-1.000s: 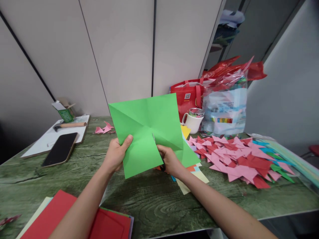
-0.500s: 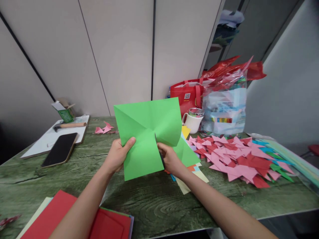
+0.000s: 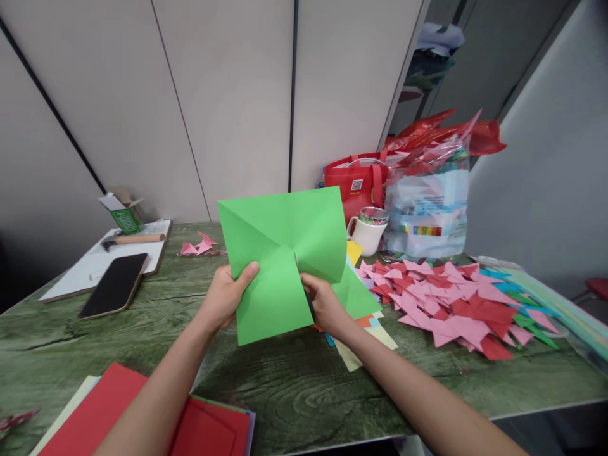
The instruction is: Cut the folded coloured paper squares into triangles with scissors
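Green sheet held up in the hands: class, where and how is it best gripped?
Probably pinch the green sheet by its left edge, coming from the left, as the left hand does: that edge looks uncut, away from the slit beside the right hand.

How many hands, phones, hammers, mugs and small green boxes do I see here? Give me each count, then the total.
Hands: 2 (left hand, right hand)
Phone: 1
Hammer: 1
White mug: 1
Green box: 1
Total: 6
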`<state>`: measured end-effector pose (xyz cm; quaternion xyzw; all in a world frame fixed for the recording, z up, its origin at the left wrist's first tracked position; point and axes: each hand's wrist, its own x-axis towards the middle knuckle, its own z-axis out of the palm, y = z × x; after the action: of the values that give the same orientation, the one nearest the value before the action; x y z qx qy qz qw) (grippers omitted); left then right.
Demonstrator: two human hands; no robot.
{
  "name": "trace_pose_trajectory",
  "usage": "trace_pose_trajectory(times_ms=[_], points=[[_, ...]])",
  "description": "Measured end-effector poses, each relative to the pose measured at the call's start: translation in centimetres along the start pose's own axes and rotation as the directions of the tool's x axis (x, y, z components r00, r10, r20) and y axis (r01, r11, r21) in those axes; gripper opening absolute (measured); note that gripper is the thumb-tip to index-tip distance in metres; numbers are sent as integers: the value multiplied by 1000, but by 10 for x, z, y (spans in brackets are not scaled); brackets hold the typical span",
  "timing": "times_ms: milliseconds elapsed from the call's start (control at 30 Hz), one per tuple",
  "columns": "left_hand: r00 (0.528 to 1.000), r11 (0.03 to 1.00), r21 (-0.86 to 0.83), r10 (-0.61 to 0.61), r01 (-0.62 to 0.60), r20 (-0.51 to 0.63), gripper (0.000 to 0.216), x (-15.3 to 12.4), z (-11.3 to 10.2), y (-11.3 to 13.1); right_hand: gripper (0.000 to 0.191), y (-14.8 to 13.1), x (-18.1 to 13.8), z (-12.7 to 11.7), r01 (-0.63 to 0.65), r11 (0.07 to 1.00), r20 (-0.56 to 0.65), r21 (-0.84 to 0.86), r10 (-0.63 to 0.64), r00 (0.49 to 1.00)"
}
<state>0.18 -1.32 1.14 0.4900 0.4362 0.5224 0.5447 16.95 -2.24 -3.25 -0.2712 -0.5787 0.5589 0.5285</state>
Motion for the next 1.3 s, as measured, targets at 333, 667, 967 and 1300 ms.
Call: trace_pose_trajectory(times_ms=[333,667,967,1300], points=[[1000,1000,6,4,-4,12,29,1,0,0,17,1,0,2,21,1000,-39,-7,-21,999],[1000,1000,-4,-10,10,6,30,1,1,1,17,1,0,2,4,1000,-68,12,-3,998],[999,998,-42,-38,38,14,35,-1,1,3,14,2,0,0,0,1000,-73,-1,0,997],[999,998,-44,-36,37,22,37,-2,2,4,17,1,0,1,-54,998,-89,29,57,994]])
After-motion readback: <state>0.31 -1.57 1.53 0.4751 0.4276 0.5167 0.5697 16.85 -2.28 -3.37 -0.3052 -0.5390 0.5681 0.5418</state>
